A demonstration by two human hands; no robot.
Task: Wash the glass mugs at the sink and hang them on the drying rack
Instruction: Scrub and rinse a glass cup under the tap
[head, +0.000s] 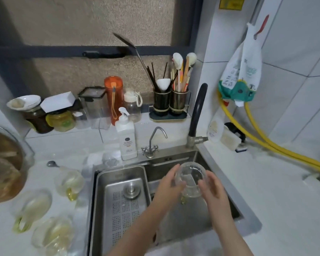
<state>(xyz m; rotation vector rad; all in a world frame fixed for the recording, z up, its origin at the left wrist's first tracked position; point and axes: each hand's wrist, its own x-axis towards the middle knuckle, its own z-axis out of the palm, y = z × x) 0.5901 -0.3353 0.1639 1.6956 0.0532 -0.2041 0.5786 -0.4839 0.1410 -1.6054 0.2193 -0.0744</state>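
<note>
Over the steel sink (175, 220) both of my hands hold one clear glass mug (191, 177), its mouth tilted up toward me and a yellowish handle hanging below. My left hand (169, 183) cups its left side and my right hand (213, 189) its right side. Three more glass mugs lie on their sides on the white counter at the left: one (70, 182) near the sink, one (32, 206) further left, one (53, 235) nearest me. No drying rack is in view.
A perforated steel tray (124, 217) fills the sink's left half. Behind the sink stand a black tap (197, 115), a small chrome tap (152, 143) and a white soap bottle (127, 137). Jars, bottles and utensil holders line the sill. Yellow hoses (277, 145) run along the right wall.
</note>
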